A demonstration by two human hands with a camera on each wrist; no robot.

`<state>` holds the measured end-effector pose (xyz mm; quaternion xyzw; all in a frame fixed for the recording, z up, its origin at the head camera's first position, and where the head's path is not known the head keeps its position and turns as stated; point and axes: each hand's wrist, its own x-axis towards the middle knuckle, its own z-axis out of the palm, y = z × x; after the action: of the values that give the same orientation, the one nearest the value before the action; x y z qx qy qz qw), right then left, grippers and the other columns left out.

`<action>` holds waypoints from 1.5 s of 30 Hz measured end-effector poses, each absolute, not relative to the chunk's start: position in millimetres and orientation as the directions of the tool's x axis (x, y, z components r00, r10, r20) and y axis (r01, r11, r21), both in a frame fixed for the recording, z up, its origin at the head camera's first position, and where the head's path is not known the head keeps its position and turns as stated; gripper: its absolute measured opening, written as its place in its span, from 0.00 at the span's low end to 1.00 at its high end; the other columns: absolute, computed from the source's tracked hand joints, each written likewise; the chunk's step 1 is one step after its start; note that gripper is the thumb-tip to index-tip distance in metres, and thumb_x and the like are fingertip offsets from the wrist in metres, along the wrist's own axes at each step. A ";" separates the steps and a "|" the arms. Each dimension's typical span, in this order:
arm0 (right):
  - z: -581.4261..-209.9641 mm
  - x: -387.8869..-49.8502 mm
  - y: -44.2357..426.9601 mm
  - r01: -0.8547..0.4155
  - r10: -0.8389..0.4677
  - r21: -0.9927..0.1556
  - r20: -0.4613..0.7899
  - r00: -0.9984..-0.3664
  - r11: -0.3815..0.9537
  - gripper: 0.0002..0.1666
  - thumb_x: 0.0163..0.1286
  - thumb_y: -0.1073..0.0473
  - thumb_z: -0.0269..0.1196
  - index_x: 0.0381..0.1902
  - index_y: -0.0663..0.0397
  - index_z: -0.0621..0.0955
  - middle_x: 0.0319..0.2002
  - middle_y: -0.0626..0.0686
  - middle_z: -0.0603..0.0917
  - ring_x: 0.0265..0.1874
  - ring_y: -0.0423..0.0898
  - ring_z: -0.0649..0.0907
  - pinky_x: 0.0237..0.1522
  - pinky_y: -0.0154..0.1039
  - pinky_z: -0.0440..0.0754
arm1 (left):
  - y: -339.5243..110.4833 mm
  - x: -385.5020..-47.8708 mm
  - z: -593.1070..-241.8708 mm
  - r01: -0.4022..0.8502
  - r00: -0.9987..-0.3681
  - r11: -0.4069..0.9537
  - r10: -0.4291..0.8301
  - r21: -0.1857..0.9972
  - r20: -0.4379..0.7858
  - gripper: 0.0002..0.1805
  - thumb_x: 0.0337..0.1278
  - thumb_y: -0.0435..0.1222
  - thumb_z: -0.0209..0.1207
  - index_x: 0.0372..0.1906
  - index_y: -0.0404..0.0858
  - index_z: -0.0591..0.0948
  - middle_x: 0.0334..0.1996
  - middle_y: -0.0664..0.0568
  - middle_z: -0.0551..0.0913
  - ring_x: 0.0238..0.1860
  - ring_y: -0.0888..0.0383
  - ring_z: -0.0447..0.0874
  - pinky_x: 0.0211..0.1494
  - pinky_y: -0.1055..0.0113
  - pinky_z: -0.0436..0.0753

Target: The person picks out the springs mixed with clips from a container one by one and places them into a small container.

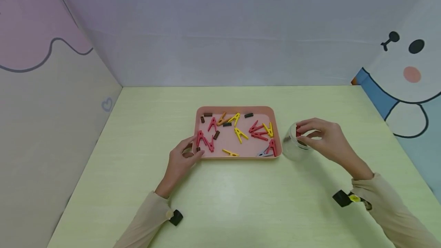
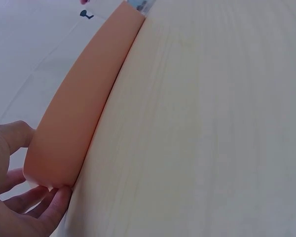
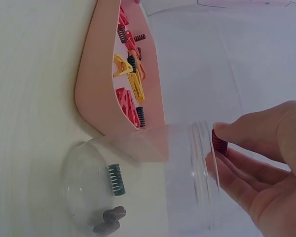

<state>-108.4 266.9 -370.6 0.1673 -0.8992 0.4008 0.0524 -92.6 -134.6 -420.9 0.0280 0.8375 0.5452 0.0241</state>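
My right hand pinches a dark red coil spring between thumb and fingers at the mouth of a clear jar. Inside the jar, a green spring and two dark brownish springs lie near the bottom. To the left is a pink tray, its front left corner gripped by my left hand, with the thumb on the rim. Spread over the tray are several red clips, yellow clips, an orange clip, a grey clip and dark springs.
The jar stands on the pale wooden table, close to the tray's right side. A plain pale wall rises behind the table, and printed panels flank it on both sides.
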 end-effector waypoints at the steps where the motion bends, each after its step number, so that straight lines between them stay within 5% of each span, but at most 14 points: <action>1: -371.0 -108.5 266.9 -0.343 -0.260 -0.701 0.227 -0.939 0.625 0.09 0.56 0.69 0.69 0.37 0.62 0.85 0.47 0.60 0.82 0.37 0.43 0.83 0.36 0.20 0.78 | -134.8 -92.5 -421.1 0.019 -0.997 0.404 0.071 0.915 -0.011 0.31 0.54 0.32 0.65 0.64 0.31 0.70 0.60 0.37 0.72 0.54 0.42 0.76 0.48 0.64 0.82; 10: -372.5 -108.7 263.6 -0.308 -0.263 -0.693 0.174 -0.949 0.652 0.08 0.57 0.70 0.67 0.37 0.62 0.85 0.48 0.59 0.82 0.38 0.52 0.83 0.36 0.22 0.79 | -134.7 -92.5 -421.2 0.027 -0.998 0.403 0.070 0.915 -0.002 0.31 0.53 0.32 0.65 0.64 0.32 0.71 0.60 0.38 0.72 0.54 0.43 0.76 0.49 0.60 0.81; 25: -376.0 -111.9 263.4 -0.316 -0.290 -0.666 0.154 -0.945 0.676 0.08 0.56 0.72 0.67 0.36 0.60 0.85 0.47 0.58 0.82 0.36 0.51 0.84 0.35 0.28 0.81 | -133.7 -91.9 -419.5 0.022 -0.997 0.407 0.071 0.913 -0.008 0.31 0.54 0.32 0.65 0.64 0.32 0.71 0.60 0.37 0.72 0.52 0.42 0.77 0.48 0.62 0.82; 32: -373.5 -111.8 264.4 -0.280 -0.276 -0.663 0.114 -0.954 0.695 0.10 0.59 0.70 0.66 0.40 0.62 0.85 0.45 0.59 0.83 0.36 0.52 0.84 0.34 0.26 0.80 | -143.4 -103.7 -456.1 0.048 -0.997 0.386 0.071 0.921 0.022 0.33 0.52 0.38 0.67 0.65 0.39 0.72 0.60 0.44 0.73 0.52 0.46 0.77 0.47 0.65 0.82; 45: -363.1 -107.5 262.6 -0.371 -0.272 -0.635 0.253 -0.928 0.678 0.09 0.61 0.69 0.65 0.40 0.57 0.84 0.42 0.53 0.84 0.36 0.31 0.79 0.36 0.20 0.77 | -145.6 -106.3 -464.9 0.049 -0.998 0.369 0.065 0.928 0.027 0.34 0.51 0.36 0.68 0.65 0.38 0.71 0.61 0.43 0.72 0.54 0.45 0.76 0.47 0.62 0.82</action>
<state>-107.5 262.6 -363.1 0.1762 -0.9133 0.3608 0.0687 -106.3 -145.6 -464.9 0.0345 0.8272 0.5608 0.0070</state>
